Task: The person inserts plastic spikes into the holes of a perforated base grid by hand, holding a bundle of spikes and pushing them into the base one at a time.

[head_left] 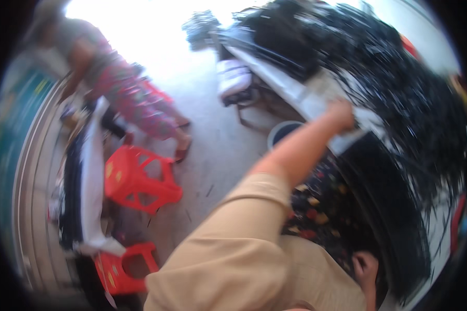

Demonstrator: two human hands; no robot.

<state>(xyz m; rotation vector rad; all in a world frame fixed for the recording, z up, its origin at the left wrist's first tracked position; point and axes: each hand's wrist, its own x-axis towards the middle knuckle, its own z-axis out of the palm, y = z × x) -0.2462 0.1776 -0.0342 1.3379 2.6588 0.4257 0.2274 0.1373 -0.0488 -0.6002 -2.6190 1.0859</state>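
My left arm, in a tan sleeve, stretches across to the table on the right. My left hand (341,115) is closed at the table's near edge, beside a gap between two black stacks; what it grips, if anything, is hidden. One long black stack (386,207) lies along the near side of the table, and another black stack (275,44) lies farther off. My right hand (366,265) is low by my lap, next to the near stack, fingers curled; its contents cannot be made out. A large tangle of thin black strips (399,88) covers the table behind. Motion blurs the view.
Red plastic stools (140,179) stand left, by a second table with a white cover (92,181). Another person (124,93) bends over at the upper left. A round bucket (283,132) sits under my forearm. A cloth-topped seat (234,80) stands beyond it.
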